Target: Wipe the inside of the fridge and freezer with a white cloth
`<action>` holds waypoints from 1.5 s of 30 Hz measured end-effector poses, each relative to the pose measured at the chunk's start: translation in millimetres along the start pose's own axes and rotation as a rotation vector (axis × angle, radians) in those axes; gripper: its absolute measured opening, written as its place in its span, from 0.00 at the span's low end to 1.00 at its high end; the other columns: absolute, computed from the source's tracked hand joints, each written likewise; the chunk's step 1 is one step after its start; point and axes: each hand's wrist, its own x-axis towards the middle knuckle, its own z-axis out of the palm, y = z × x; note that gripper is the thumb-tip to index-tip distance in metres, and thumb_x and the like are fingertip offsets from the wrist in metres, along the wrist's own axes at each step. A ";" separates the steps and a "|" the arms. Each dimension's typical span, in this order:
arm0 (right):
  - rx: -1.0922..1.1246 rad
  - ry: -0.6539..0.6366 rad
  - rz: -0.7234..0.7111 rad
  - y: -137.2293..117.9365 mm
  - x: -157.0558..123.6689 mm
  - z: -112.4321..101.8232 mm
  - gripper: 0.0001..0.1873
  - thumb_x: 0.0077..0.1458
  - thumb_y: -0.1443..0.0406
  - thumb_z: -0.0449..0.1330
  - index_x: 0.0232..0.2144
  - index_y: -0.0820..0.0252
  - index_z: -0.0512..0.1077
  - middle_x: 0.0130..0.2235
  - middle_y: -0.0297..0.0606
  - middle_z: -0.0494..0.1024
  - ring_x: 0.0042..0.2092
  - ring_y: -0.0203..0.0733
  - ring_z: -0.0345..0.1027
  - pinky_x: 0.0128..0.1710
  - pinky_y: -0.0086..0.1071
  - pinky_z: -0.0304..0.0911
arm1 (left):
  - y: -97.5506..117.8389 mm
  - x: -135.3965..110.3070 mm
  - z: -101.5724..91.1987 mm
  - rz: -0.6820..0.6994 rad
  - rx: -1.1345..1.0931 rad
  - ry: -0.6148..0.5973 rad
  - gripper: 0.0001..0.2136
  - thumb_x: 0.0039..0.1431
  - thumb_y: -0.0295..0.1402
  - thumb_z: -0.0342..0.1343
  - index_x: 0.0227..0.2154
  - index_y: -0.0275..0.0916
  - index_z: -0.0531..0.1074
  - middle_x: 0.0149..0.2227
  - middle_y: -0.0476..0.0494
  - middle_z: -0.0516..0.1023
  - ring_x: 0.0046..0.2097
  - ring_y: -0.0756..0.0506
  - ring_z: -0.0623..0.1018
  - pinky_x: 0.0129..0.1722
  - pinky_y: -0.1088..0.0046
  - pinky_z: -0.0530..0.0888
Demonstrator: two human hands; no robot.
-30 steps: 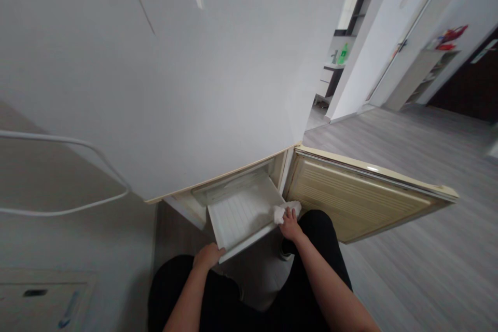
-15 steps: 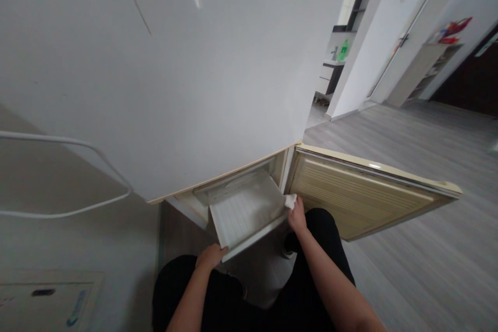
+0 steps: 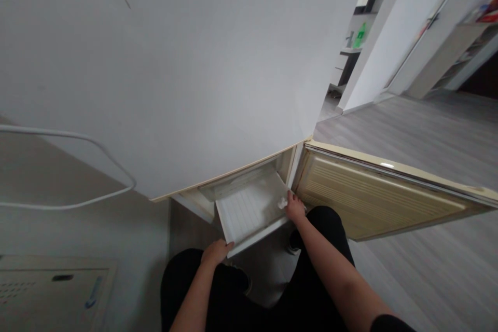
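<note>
A white fridge drawer (image 3: 249, 212) with a ribbed bottom juts out of the lower compartment of a white fridge (image 3: 218, 62). My left hand (image 3: 217, 252) grips the drawer's near left corner, thumb over the rim. At the drawer's right side my right hand (image 3: 295, 207) is closed on a crumpled white cloth (image 3: 282, 203), which reaches inside over the drawer's edge. Whether it is cloth or paper tissue is hard to tell. The lower fridge door (image 3: 373, 192) stands swung out to the right, its yellowed ribbed inner face showing.
A white cable (image 3: 97, 145) loops out at the left. Below it, a metal panel (image 3: 54, 290) is set in the wall. My knees (image 3: 182, 275) flank the drawer. Grey wood-look floor (image 3: 389, 119) stretches right, towards a shelf unit (image 3: 455, 57) and a green bottle (image 3: 360, 35).
My right hand has moved with the cloth from the drawer's right corner inward over its edge. My left hand keeps its hold. The whole view has shifted slightly.
</note>
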 end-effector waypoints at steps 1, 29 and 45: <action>0.007 -0.013 0.006 -0.4 3.1 0.8 0.38 0.62 0.66 0.54 0.72 0.67 0.51 0.61 0.59 0.67 0.56 0.58 0.68 0.56 0.45 0.61 | 0.0 0.4 0.3 0.000 -0.002 -0.003 0.26 0.67 0.50 0.42 0.39 0.35 0.81 0.48 0.29 0.82 0.52 0.36 0.81 0.47 0.66 0.73; -0.051 0.001 -0.047 -13.0 35.0 12.8 0.42 0.62 0.66 0.51 0.72 0.81 0.42 0.57 0.70 0.66 0.53 0.64 0.68 0.52 0.51 0.66 | 2.4 5.3 4.9 -0.066 -0.020 -0.002 0.24 0.68 0.47 0.44 0.41 0.36 0.81 0.48 0.32 0.83 0.52 0.37 0.81 0.46 0.68 0.72; -0.043 -0.009 -0.082 -27.6 70.7 -3.4 0.38 0.62 0.77 0.40 0.74 0.71 0.42 0.59 0.62 0.68 0.50 0.52 0.73 0.49 0.40 0.70 | 3.0 2.5 6.2 -0.073 -0.041 -0.007 0.26 0.68 0.48 0.42 0.42 0.33 0.81 0.47 0.29 0.83 0.51 0.35 0.82 0.45 0.66 0.73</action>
